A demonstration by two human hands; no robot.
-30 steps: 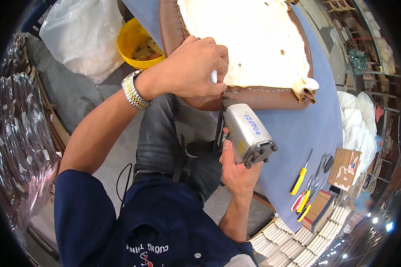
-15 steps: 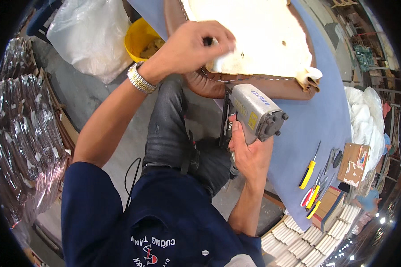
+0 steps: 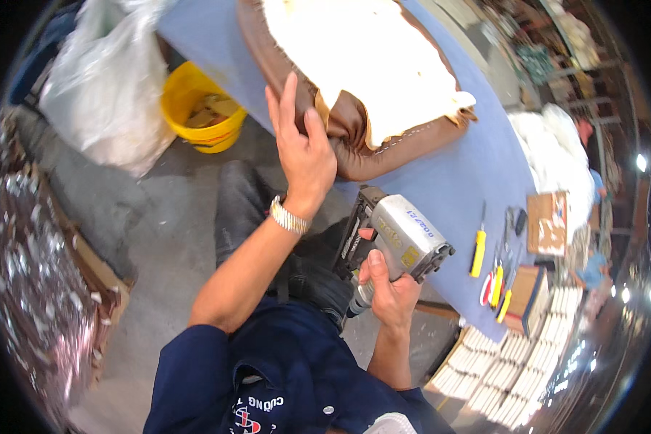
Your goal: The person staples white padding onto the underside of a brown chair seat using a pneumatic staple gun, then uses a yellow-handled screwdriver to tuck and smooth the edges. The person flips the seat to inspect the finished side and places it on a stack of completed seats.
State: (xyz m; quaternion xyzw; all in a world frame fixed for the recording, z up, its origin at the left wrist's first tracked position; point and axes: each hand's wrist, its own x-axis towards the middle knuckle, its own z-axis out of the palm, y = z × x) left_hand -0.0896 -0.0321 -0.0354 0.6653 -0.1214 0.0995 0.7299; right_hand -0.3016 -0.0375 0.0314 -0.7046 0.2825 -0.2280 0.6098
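Note:
A brown leather upholstered piece [image 3: 390,159] rests on the blue-covered table [image 3: 477,173], its pale backing [image 3: 362,50] facing up and a row of staples along the rim. At the near left corner the leather is bunched in folds and the backing is drawn aside. My left hand [image 3: 304,159] lies flat with fingers stretched against the leather rim, left of that corner. In my right hand [image 3: 392,293] is a grey and black pneumatic staple gun [image 3: 409,228], gripped by its handle. The gun is apart from the leather, just below the corner.
On the table's right lie yellow-handled screwdrivers [image 3: 478,253], other hand tools and a small cardboard box [image 3: 547,223]. An open box [image 3: 526,300] of staple strips stands near stacked staple strips [image 3: 484,362]. A yellow bucket [image 3: 210,137] and plastic bag [image 3: 116,87] are at left.
My left hand has gone from a curled grip above the backing to lying spread on the leather rim. My right hand has drawn the staple gun back from the edge. The corner folds are now exposed.

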